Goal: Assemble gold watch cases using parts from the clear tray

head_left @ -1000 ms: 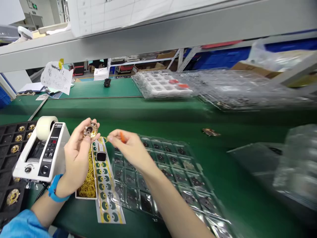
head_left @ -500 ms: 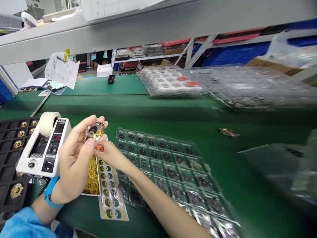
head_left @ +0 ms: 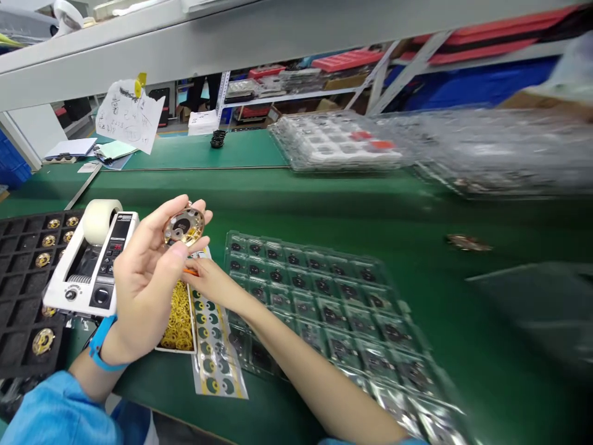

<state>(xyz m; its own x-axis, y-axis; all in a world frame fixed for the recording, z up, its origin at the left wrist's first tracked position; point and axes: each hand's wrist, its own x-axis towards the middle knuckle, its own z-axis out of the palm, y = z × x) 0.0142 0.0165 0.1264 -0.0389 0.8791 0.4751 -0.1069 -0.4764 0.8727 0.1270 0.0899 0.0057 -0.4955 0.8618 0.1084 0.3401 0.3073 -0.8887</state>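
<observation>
Drawn toward the box of yellow rings [head_left: 193, 324] since a second ago, the right hand [head_left: 207, 279] has a grip I cannot tell, while the left hand [head_left: 147, 281] pinches a gold disc [head_left: 184, 226] above that box.

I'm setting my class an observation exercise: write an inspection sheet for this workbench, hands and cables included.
Surface: green bench.
Things in work: round metal part; box of yellow rings; patterned sheet; transparent tray with dark parts in compartments.
Clutter: metallic piece alone at right.
Hands: left hand holds the round metal part; right hand has an orange item beside its fingertips, grip unclear.
Cables: dark cord beside the tape dispenser, mostly hidden.
Surroundings: black tray with gold-coloured parts; red trays on shelving behind; handwritten paper with yellow clip.
</observation>
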